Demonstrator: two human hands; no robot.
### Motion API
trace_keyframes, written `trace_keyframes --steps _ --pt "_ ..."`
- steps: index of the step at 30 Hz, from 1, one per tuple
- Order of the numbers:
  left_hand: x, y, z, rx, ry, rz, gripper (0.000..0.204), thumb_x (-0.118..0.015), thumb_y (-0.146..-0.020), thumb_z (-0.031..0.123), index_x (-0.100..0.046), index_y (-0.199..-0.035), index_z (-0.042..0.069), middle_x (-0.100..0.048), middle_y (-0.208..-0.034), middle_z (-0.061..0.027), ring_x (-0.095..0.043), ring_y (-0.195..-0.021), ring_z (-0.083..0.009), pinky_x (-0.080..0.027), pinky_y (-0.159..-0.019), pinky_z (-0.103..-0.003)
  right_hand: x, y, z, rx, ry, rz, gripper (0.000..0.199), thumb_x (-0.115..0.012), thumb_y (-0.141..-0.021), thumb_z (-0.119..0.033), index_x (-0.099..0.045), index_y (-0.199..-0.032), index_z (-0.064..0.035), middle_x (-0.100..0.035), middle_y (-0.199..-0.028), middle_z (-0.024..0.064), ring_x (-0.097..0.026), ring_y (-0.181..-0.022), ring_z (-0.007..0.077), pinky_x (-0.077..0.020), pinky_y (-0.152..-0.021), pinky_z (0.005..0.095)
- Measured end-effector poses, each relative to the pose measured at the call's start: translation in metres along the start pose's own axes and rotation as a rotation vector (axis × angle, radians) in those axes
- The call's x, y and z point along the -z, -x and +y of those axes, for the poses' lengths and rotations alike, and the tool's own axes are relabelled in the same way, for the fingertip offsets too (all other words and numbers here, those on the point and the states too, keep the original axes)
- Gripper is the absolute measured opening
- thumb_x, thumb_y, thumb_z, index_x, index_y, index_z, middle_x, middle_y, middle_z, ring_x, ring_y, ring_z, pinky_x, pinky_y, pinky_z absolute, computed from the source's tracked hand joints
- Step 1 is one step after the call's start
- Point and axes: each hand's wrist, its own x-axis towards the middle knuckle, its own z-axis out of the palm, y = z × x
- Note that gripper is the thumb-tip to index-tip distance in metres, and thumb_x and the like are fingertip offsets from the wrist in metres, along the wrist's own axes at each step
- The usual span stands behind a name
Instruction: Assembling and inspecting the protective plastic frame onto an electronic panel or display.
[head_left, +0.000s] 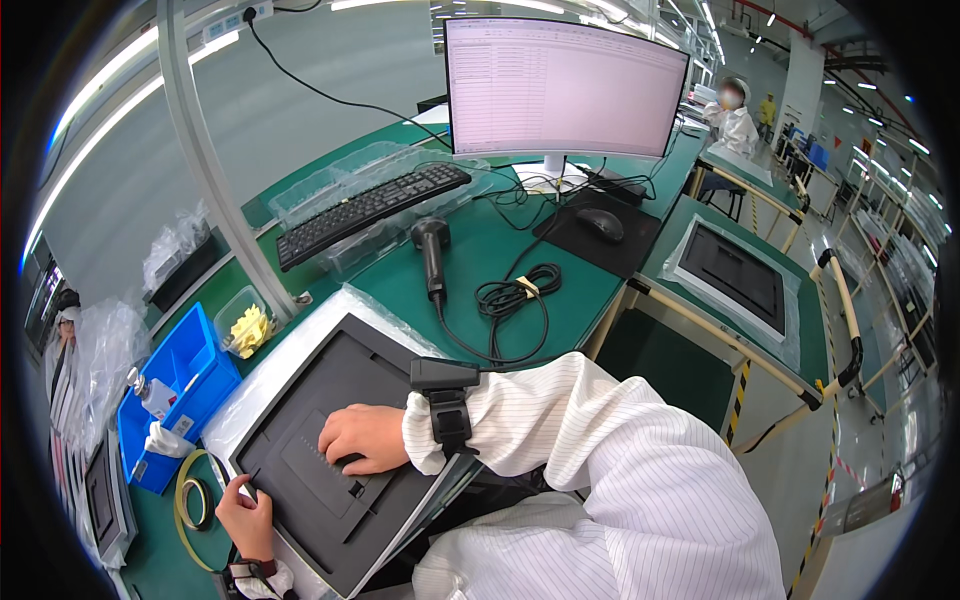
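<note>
On the bench in front of me lies a black rectangular panel (300, 520) with a pale rim, resting on clear plastic film. Over its middle is my right hand (365, 437), fingers curled down against the surface. A small dark piece or opening shows beneath the thumb; what the fingers hold, if anything, is hidden. My left hand (247, 520) is at the panel's near left edge, thumb and forefinger closed on it. Rolls of yellowish tape (190, 505) lie just left of that hand. Both wrists wear dark straps.
Left of the panel stands a blue divided bin (185, 350) holding a small bottle. Beyond are a scanner (431, 262) with coiled cable, a keyboard (375, 212), a monitor (565, 90) and a mouse (600, 224). Another panel (735, 265) lies on a cart at right. People work farther off.
</note>
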Motion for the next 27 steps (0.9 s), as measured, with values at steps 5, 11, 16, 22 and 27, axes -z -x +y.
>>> trace_keyframes --steps 5,11,16,22,27 --pt "0.006 0.004 -0.005 -0.001 -0.005 0.023 0.024 -0.056 -0.061 0.005 -0.061 -0.084 -0.001 -0.038 -0.043 -0.0027 -0.036 -0.039 -0.0094 -0.029 -0.040 -0.025 -0.003 -0.006 -0.001 0.045 -0.032 -0.004 0.020 -0.062 -0.071 -0.016 -0.060 -0.088 -0.0054 -0.054 -0.101 0.0068 -0.047 -0.101 0.0231 -0.0374 -0.084 0.0355" --pt "0.004 0.000 0.018 -0.012 0.007 0.034 0.024 -0.058 -0.061 0.011 -0.062 -0.083 0.001 -0.040 -0.042 -0.0036 -0.039 -0.040 -0.0089 -0.034 -0.041 -0.025 0.007 -0.002 0.000 0.043 -0.019 0.003 0.021 -0.063 -0.070 -0.014 -0.059 -0.088 -0.0035 -0.055 -0.103 0.0100 -0.049 -0.098 0.0273 -0.0398 -0.083 0.0370" --pt "0.008 0.002 0.015 0.016 0.041 -0.003 0.022 -0.059 -0.061 0.011 -0.062 -0.080 0.002 -0.045 -0.044 -0.0090 -0.046 -0.037 -0.0165 -0.039 -0.042 -0.028 0.015 -0.005 -0.009 0.012 -0.011 -0.082 0.022 -0.062 -0.071 -0.011 -0.059 -0.091 -0.0021 -0.054 -0.106 0.0112 -0.049 -0.099 0.0285 -0.0393 -0.085 0.0371" --pt "0.011 0.002 0.008 0.020 0.057 -0.038 0.022 -0.059 -0.060 0.013 -0.063 -0.079 0.002 -0.052 -0.047 -0.0104 -0.054 -0.042 -0.0201 -0.044 -0.046 -0.027 0.027 -0.011 -0.018 -0.014 0.044 -0.235 0.028 -0.063 -0.070 -0.009 -0.057 -0.096 -0.0007 -0.052 -0.111 0.0130 -0.046 -0.103 0.0299 -0.0376 -0.089 0.0373" --pt "0.012 0.000 0.007 0.023 0.085 -0.047 0.022 -0.058 -0.061 0.014 -0.063 -0.078 0.002 -0.052 -0.048 -0.0108 -0.054 -0.044 -0.0215 -0.044 -0.048 -0.028 0.029 -0.014 -0.034 0.014 0.119 -0.300 0.024 -0.064 -0.071 -0.013 -0.058 -0.091 -0.0011 -0.054 -0.106 0.0109 -0.049 -0.099 0.0273 -0.0410 -0.085 0.0345"
